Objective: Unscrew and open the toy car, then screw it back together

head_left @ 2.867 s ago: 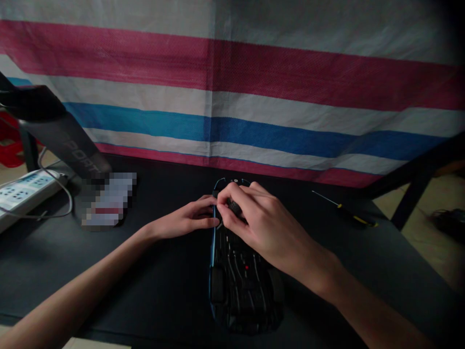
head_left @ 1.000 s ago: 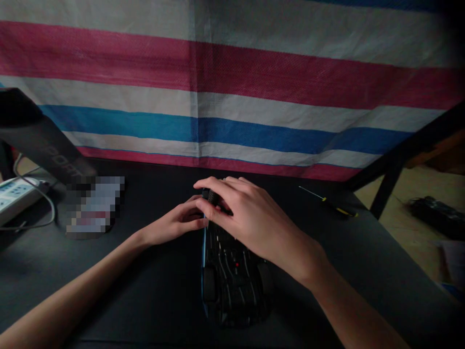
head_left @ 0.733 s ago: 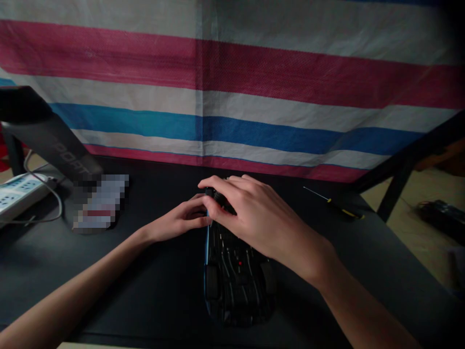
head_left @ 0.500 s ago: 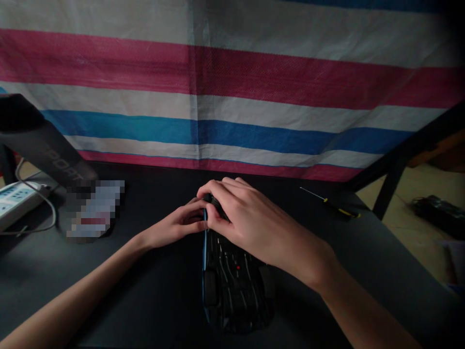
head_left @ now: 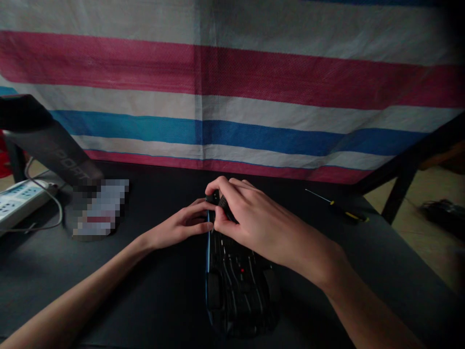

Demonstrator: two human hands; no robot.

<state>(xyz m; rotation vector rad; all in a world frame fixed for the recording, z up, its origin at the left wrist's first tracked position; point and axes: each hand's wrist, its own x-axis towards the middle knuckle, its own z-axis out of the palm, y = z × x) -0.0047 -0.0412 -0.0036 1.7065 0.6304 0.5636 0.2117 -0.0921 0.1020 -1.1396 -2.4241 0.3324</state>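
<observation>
A toy car (head_left: 241,291) lies upside down on the black table, its dark underside facing up and a blue edge showing along its left. My left hand (head_left: 181,224) reaches in from the left, with thumb and fingers gripping the car's side near its far end. Over that same far end arches my right hand (head_left: 250,211), its thumb and forefinger curled round a small black part (head_left: 211,198) that looks like a wheel. The right palm and fingers hide most of the far underside. A screwdriver (head_left: 337,206) with a black and yellow handle rests to the right.
At the left stand a white power strip (head_left: 22,198) with a grey cable and a dark object marked SPORT (head_left: 72,160). A blurred-out flat item (head_left: 103,208) lies beside them. A striped sheet (head_left: 232,97) hangs behind the table (head_left: 152,300).
The whole view has shifted slightly, so things appear a little further right. Both hands stay at the car's far end, and more of the small black part shows between the right fingers.
</observation>
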